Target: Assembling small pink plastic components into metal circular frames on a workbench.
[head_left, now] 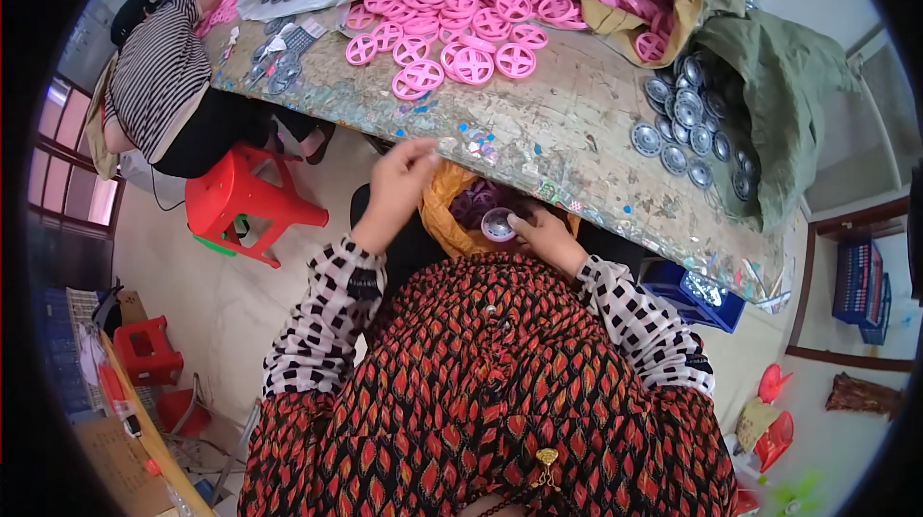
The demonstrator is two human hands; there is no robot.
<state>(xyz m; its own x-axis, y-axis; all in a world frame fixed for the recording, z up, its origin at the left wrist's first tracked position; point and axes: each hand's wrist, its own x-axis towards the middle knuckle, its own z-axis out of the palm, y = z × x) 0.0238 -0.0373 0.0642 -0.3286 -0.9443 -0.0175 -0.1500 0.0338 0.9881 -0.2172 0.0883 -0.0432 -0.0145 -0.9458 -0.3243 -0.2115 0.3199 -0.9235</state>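
Note:
My right hand (553,242) pinches a small round wheel (497,225) by its edge, thumb on top. The wheel has a silvery centre and a pinkish rim, and it is held over the mouth of an orange-yellow sack (444,202) in my lap. Inside the sack lie purplish-pink pieces (474,202), partly hidden by the wheel. At the table's near edge, my left hand (396,185) is closed, thumb and forefinger together. Something small and pale shows by its fingertips, too small to name.
Pink spoked rings (473,65) are heaped on the worn table (577,104), spilling from a sack. Silver discs (687,111) lie by a green sack (784,104) at right. A person in a striped top (159,70) sits at left near a red stool (240,195). A blue crate (700,298) stands under the table.

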